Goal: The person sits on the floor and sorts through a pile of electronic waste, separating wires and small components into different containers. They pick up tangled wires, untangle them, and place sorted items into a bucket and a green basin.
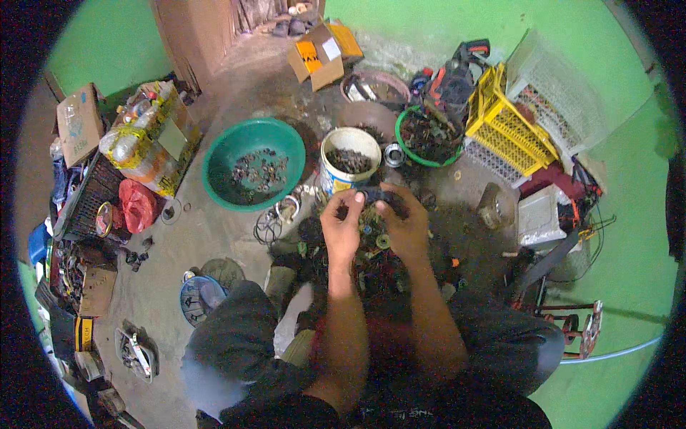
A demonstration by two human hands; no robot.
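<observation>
A small dark part, too blurred to name more exactly, is pinched between my two hands. My left hand grips its left end with thumb and fingers, and my right hand has its right end. Just beyond them stands a white bucket holding many small dark pieces. Below my hands, a dark heap of mixed small parts lies on the floor between my legs. A green plastic basin with scattered small metal-looking pieces sits to the left of the bucket.
A green-rimmed basket of dark scraps stands right of the bucket, near a yellow plastic crate. An opened cardboard box is at the back. Taped packages and a red plastic bag lie left. A small container sits lower left.
</observation>
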